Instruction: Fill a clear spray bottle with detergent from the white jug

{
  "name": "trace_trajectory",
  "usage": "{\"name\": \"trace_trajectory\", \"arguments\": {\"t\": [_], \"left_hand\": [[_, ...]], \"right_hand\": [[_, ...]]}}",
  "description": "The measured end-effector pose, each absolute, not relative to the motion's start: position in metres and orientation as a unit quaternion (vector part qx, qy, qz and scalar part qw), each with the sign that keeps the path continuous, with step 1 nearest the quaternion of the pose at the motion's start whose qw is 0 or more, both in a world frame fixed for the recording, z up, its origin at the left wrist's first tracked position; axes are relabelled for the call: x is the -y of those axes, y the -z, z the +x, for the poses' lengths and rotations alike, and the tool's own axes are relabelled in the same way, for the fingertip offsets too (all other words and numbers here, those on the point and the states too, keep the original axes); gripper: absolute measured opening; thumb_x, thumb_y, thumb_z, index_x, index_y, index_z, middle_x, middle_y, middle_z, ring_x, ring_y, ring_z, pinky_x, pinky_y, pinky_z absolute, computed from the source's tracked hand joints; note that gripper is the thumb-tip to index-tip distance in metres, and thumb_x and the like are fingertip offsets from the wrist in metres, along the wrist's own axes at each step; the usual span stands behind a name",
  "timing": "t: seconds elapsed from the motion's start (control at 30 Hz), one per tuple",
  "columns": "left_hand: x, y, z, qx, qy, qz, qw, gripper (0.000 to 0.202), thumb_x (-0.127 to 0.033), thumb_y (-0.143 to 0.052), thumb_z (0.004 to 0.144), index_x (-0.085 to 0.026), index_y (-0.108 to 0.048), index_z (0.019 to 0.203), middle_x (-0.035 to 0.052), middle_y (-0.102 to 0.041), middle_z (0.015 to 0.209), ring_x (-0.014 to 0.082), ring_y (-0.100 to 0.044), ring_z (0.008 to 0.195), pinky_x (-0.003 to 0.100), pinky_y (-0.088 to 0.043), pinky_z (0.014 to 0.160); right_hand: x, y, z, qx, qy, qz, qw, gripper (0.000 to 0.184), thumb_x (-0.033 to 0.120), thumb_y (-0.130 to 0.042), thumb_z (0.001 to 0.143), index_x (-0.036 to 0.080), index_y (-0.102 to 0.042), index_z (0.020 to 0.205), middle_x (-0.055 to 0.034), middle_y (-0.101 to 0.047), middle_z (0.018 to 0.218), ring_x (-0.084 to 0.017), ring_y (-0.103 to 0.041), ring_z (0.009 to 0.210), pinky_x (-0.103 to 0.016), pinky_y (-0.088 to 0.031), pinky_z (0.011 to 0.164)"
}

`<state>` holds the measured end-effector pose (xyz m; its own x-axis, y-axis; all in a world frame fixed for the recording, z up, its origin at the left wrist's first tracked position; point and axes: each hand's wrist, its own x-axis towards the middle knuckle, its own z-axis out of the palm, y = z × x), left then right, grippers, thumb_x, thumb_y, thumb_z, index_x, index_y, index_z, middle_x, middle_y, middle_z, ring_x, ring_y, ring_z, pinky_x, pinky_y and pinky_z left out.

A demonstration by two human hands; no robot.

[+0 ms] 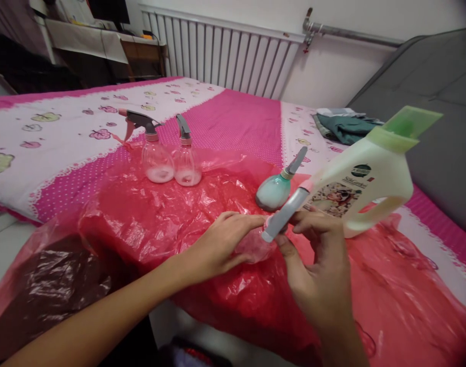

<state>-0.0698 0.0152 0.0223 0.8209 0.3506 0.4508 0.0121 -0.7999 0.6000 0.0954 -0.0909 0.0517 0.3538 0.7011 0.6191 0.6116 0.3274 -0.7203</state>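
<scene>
My left hand (pixel 221 244) is closed around a small clear round bottle (pixel 255 245) that rests on the red plastic sheet (pixel 171 214). My right hand (pixel 317 255) pinches the grey spray-trigger head (pixel 288 214) that sits on top of that bottle. Just behind lies a teal spray bottle (pixel 274 189), tilted on its side. A large white detergent jug (pixel 366 176) with a green cap stands tilted behind my right hand.
Two clear spray bottles (pixel 156 153) (pixel 186 158) with grey triggers stand upright farther back on the sheet. The sheet covers a pink and white bedspread (pixel 64 132). Folded clothes (pixel 343 125) lie at the far right, near a grey headboard (pixel 439 102). A white radiator (pixel 225 51) lines the wall.
</scene>
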Motion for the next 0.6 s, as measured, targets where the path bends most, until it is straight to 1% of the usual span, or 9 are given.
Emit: {"name": "trace_trajectory", "arguments": {"t": [0.07, 0.13, 0.23, 0.3, 0.37, 0.43, 0.53, 0.6], "left_hand": [[-0.0144, -0.0227, -0.0696, -0.099, -0.277, 0.908, 0.297, 0.056, -0.023, -0.067, 0.099, -0.032, -0.037, 0.146, 0.0048, -0.056, 0.147, 0.0249, -0.055, 0.132, 0.046, -0.037, 0.112], [-0.0144, -0.0229, -0.0700, -0.098, -0.267, 0.913, 0.293, 0.061, -0.020, -0.067, 0.099, -0.034, -0.034, 0.147, 0.0039, -0.054, 0.150, 0.0238, -0.053, 0.133, 0.044, -0.036, 0.113], [-0.0160, -0.0225, -0.0715, -0.101, -0.249, 0.919, 0.289, 0.069, -0.018, -0.069, 0.097, -0.036, -0.030, 0.150, 0.0033, -0.051, 0.153, 0.0229, -0.051, 0.136, 0.044, -0.033, 0.115], [-0.0172, -0.0222, -0.0727, -0.102, -0.245, 0.920, 0.287, 0.071, -0.017, -0.069, 0.095, -0.036, -0.029, 0.151, 0.0042, -0.051, 0.153, 0.0232, -0.050, 0.137, 0.045, -0.032, 0.117], [-0.0176, -0.0225, -0.0736, -0.101, -0.246, 0.921, 0.284, 0.068, -0.017, -0.068, 0.096, -0.035, -0.030, 0.150, 0.0048, -0.052, 0.151, 0.0240, -0.050, 0.137, 0.047, -0.032, 0.117], [-0.0171, -0.0230, -0.0741, -0.101, -0.246, 0.922, 0.280, 0.064, -0.019, -0.065, 0.098, -0.033, -0.031, 0.150, 0.0049, -0.054, 0.149, 0.0247, -0.051, 0.136, 0.047, -0.033, 0.117], [-0.0162, -0.0234, -0.0743, -0.102, -0.246, 0.924, 0.275, 0.063, -0.019, -0.063, 0.098, -0.030, -0.031, 0.151, 0.0059, -0.053, 0.150, 0.0262, -0.052, 0.136, 0.046, -0.033, 0.118], [-0.0162, -0.0229, -0.0742, -0.103, -0.253, 0.924, 0.268, 0.064, -0.018, -0.062, 0.098, -0.030, -0.030, 0.152, 0.0063, -0.053, 0.150, 0.0264, -0.052, 0.135, 0.046, -0.034, 0.118]], "right_hand": [[0.0902, -0.0511, 0.0943, 0.559, -0.060, -0.585, 0.584, 0.021, 0.016, -0.068, 0.087, 0.027, -0.055, 0.099, -0.0009, -0.060, 0.106, -0.021, -0.063, 0.104, -0.047, -0.053, 0.093], [0.0885, -0.0497, 0.0933, 0.539, -0.083, -0.581, 0.604, 0.020, 0.018, -0.067, 0.088, 0.028, -0.054, 0.101, -0.0006, -0.061, 0.108, -0.019, -0.065, 0.098, -0.043, -0.055, 0.089], [0.0859, -0.0469, 0.0926, 0.524, -0.081, -0.567, 0.630, 0.021, 0.016, -0.067, 0.088, 0.027, -0.052, 0.098, -0.0003, -0.062, 0.109, -0.017, -0.065, 0.093, -0.044, -0.055, 0.090], [0.0855, -0.0460, 0.0922, 0.528, -0.052, -0.570, 0.627, 0.022, 0.015, -0.068, 0.086, 0.027, -0.053, 0.096, -0.0007, -0.062, 0.108, -0.019, -0.065, 0.097, -0.046, -0.055, 0.092], [0.0860, -0.0464, 0.0915, 0.534, -0.028, -0.583, 0.611, 0.024, 0.015, -0.071, 0.083, 0.026, -0.055, 0.096, -0.0009, -0.062, 0.107, -0.021, -0.064, 0.103, -0.047, -0.054, 0.095], [0.0863, -0.0475, 0.0906, 0.528, -0.043, -0.588, 0.611, 0.025, 0.017, -0.073, 0.082, 0.026, -0.056, 0.097, -0.0006, -0.061, 0.105, -0.021, -0.064, 0.102, -0.046, -0.054, 0.094], [0.0848, -0.0486, 0.0897, 0.498, -0.082, -0.565, 0.653, 0.026, 0.018, -0.074, 0.082, 0.026, -0.054, 0.097, 0.0007, -0.059, 0.101, -0.017, -0.064, 0.095, -0.040, -0.055, 0.088], [0.0833, -0.0482, 0.0899, 0.481, -0.073, -0.553, 0.677, 0.027, 0.018, -0.076, 0.081, 0.025, -0.053, 0.094, 0.0014, -0.056, 0.099, -0.016, -0.063, 0.093, -0.036, -0.054, 0.085]]}}
